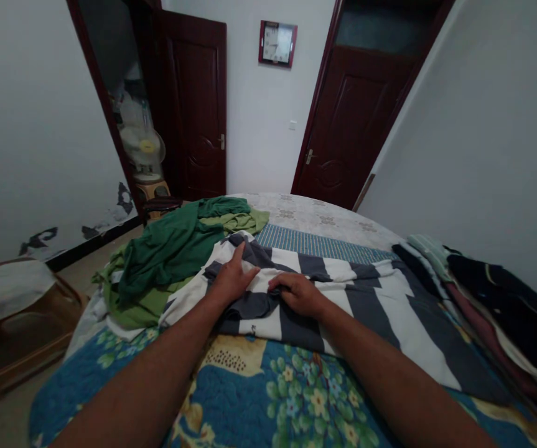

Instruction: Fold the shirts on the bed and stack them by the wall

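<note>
A grey-and-white striped shirt (384, 305) lies spread across the bed, with its dark folds bunched between my hands. My left hand (233, 277) rests on the shirt's left part, thumb and forefinger stretched apart. My right hand (298, 294) has its fingers curled down and pinches a dark grey fold near the middle of the shirt. The fingertips of my right hand are partly hidden in the cloth.
Left of the shirt lies a heap of green clothes (170, 246). Folded clothes are stacked on the right (506, 311). A flowered blue quilt (231, 392) covers the near side of the bed. A wooden chair (20, 330) stands at the left.
</note>
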The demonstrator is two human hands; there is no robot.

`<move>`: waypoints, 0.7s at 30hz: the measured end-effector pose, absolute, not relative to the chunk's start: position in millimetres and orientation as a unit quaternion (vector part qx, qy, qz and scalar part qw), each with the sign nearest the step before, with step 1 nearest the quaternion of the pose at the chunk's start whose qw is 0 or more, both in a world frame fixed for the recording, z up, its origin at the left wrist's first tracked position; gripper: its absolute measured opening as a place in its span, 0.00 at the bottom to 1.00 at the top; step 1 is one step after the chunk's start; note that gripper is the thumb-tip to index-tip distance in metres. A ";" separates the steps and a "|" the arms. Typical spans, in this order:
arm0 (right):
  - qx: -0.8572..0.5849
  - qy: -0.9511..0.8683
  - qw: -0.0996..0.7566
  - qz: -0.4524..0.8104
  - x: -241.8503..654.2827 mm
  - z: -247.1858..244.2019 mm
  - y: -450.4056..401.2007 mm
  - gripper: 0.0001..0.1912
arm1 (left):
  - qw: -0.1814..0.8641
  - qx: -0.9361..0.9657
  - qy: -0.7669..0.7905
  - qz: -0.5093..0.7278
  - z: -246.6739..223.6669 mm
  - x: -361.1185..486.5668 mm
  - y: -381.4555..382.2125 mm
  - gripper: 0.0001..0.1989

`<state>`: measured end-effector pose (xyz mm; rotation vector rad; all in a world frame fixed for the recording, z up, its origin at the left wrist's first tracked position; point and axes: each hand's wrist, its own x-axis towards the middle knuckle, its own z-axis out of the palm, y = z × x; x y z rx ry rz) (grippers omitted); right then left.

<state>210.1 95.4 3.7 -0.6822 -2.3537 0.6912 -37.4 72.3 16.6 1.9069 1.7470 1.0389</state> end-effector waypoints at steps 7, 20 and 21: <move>-0.269 -0.914 0.269 0.140 228.3 11.0 98.2 0.32 | 0.348 0.457 0.577 0.580 34.7 -50.7 81.0 0.45; -0.550 -0.826 0.095 -0.075 303.9 21.1 145.3 0.16 | 0.511 0.541 0.548 0.383 46.3 -53.9 63.4 0.33; -0.558 -0.822 0.085 -0.080 313.7 23.6 148.0 0.15 | 0.547 0.506 0.543 0.388 46.5 -55.2 63.9 0.33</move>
